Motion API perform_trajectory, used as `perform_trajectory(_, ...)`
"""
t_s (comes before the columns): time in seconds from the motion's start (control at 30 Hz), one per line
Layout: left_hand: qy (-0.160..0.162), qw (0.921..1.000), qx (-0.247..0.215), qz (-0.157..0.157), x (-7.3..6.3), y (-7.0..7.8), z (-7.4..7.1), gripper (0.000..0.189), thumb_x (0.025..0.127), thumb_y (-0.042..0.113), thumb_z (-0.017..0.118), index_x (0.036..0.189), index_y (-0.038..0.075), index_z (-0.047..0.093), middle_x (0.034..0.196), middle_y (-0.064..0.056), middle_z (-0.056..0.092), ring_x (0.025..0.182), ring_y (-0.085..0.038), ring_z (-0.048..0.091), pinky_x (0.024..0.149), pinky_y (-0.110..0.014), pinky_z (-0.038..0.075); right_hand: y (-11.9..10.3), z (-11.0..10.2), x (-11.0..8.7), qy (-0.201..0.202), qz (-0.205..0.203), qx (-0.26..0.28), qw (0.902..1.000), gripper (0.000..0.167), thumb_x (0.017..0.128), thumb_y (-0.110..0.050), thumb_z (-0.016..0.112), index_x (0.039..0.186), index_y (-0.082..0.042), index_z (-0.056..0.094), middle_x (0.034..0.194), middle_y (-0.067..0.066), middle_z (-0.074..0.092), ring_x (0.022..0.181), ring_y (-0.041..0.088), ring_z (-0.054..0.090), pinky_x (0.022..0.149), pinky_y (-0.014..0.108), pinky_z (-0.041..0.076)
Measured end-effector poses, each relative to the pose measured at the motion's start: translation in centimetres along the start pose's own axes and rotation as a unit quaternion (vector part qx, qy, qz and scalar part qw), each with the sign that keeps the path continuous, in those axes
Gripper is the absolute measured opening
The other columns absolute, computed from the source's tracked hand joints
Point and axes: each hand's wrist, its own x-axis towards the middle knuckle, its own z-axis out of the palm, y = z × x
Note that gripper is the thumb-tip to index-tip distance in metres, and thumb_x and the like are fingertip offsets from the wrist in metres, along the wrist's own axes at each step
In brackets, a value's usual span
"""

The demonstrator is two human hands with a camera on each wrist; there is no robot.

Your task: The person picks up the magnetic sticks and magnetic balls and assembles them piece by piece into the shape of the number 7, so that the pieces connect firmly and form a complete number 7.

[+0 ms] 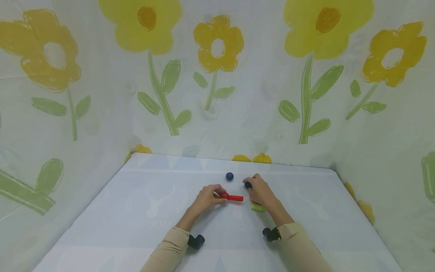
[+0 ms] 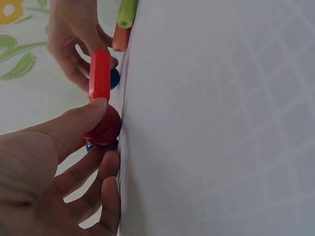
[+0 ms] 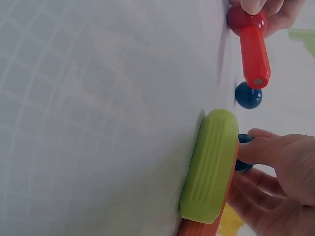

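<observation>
My left hand (image 1: 205, 198) pinches a glossy red ball (image 1: 224, 195) between thumb and fingers, low over the table. A ridged red rod (image 1: 236, 198) extends from that ball toward the right, a small grey disc showing on its free end in the right wrist view. Across from it, my right hand (image 1: 263, 191) grips a dark blue ball (image 1: 247, 185) between thumb and fingers. Beside that hand lie a lime green rod (image 3: 209, 167) and an orange rod (image 3: 197, 228), side by side. A second dark blue ball (image 1: 229, 176) sits farther back.
The white table (image 1: 163, 226) carries a faint printed pattern. Behind and along the sides hangs a flower-print curtain (image 1: 244, 105), meeting the table's far edge. A dark wrist camera (image 1: 196, 241) sticks out from the left sleeve, another wrist camera (image 1: 271, 234) from the right.
</observation>
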Motion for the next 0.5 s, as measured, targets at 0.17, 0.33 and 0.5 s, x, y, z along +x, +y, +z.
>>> perform_trajectory(0.17, 0.0, 1.0, -0.002, -0.001, 0.01, -0.11, 0.03, 0.024, 0.083, 0.02, 0.079, 0.105, 0.017, 0.072, 0.097, 0.0, 0.071, 0.082, -0.012, 0.06, 0.076, -0.025, 0.054, 0.18, 0.13, 0.08, 0.003, -0.002, 0.01, 0.9999, 0.035, 0.089, -0.005, 0.068, 0.123, -0.015, 0.067, 0.123, 0.014, 0.061, 0.11, 0.029, 0.062, 0.099, 0.046, 0.051)
perform_trajectory(0.33, 0.0, 1.0, -0.004, 0.0, -0.05, -0.12, 0.02, 0.024, 0.083, 0.02, 0.078, 0.106, 0.017, 0.072, 0.097, 0.0, 0.071, 0.083, -0.013, 0.06, 0.075, -0.025, 0.054, 0.29, 0.18, 0.05, 0.007, -0.012, 0.011, 0.9998, 0.035, 0.089, -0.004, 0.068, 0.123, -0.011, 0.065, 0.123, 0.015, 0.063, 0.111, 0.029, 0.063, 0.099, 0.047, 0.051)
perform_trajectory(0.5, -0.002, 1.0, -0.005, 0.0, -0.07, -0.07, 0.02, 0.024, 0.083, 0.02, 0.078, 0.106, 0.017, 0.072, 0.097, 0.001, 0.071, 0.083, -0.012, 0.06, 0.075, -0.025, 0.053, 0.39, 0.1, -0.03, 0.009, -0.015, 0.009, 0.9998, 0.035, 0.089, -0.005, 0.068, 0.123, -0.011, 0.065, 0.121, 0.014, 0.064, 0.109, 0.028, 0.063, 0.099, 0.047, 0.051)
